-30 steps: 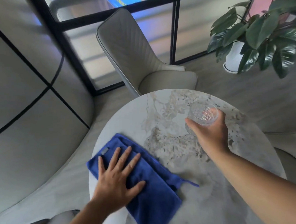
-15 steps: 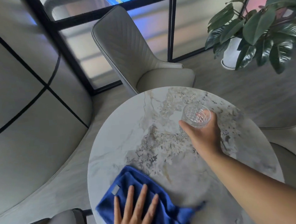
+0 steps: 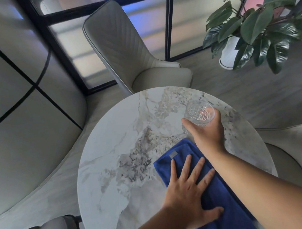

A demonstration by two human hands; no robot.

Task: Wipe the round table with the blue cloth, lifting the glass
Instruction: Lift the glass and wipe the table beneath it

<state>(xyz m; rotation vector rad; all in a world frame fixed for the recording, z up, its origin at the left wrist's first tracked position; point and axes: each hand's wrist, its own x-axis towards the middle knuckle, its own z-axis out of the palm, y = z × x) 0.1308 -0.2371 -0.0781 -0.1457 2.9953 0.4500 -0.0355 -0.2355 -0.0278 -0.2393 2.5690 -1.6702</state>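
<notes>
Surface: round bench, polished marble-look top, white ground with grey-brown veining and speckled patches toward the centre; thin curved edge. Floor seen as grey wood-grain planks.

Room: upholstered chair in pale grey with chevron stitching on the back, set at the far side of the bench. Black-framed glazed partition behind it. Potted plant, broad dark glossy leaves, white pot, at far right.

Blue cloth: plush microfibre, folded into a long strip, small grey tag near its far edge; laid on the near right part of the bench. Left hand is pressed flat on it, fingers spread apart.

Glass: clear tumbler, cut diamond pattern, clamped in the right hand over the far right of the bench. Contact with the bench cannot be told.
</notes>
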